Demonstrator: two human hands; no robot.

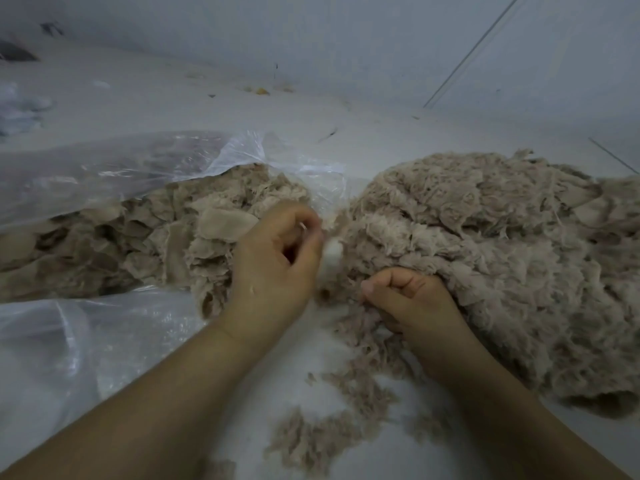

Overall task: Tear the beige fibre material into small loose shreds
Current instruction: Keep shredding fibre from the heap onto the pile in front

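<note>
A large heap of shredded beige fibre (502, 258) covers the floor on the right. Flatter, untorn beige fibre pieces (138, 237) fill a clear plastic bag (114, 164) on the left. My left hand (277, 258) sits between the two, fingers curled around a small pale tuft of fibre (332, 254) at its fingertips. My right hand (412, 299) is clenched on fibre at the near edge of the shredded heap. The two hands are close together, a short gap apart. Loose shreds (332, 424) lie scattered on the floor below them.
The pale floor (311, 112) runs back to a light wall. A second sheet of clear plastic (62, 351) lies at the lower left. Small bits of debris (259, 90) sit near the wall, and crumpled white material (20, 105) at the far left.
</note>
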